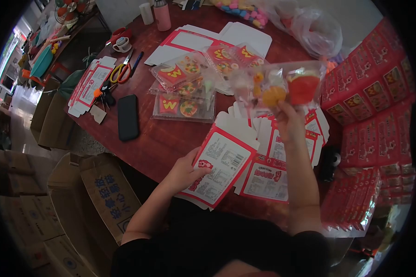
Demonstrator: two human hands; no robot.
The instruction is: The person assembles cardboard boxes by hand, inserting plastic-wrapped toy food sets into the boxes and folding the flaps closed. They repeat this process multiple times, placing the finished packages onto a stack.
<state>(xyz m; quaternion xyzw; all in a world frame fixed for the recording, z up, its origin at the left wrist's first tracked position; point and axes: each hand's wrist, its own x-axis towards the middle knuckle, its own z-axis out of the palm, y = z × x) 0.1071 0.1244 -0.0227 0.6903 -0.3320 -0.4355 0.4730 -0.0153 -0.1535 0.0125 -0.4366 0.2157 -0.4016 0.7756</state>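
My left hand (182, 175) grips a red-and-white printed carton (222, 159) by its left side, thumb across the printed face. The carton looks flat, with a white flap extending at its upper end. Raised above the table at the right, my right hand (289, 117) pinches the lower edge of a clear plastic packet (305, 85). Red, yellow and orange pieces show inside it. Beneath my right forearm lie several more flat cartons (266, 180), overlapping. Several similar clear packets (185, 106) with red and yellow contents are piled in the middle of the table.
Left on the red table (148, 157) are a black phone (128, 117), scissors (120, 74), a pen and folded cartons (91, 87). A pink bottle (162, 16) stands at the back. Red packaging sheets (370, 92) rise at the right; a cardboard box (97, 194) stands lower left.
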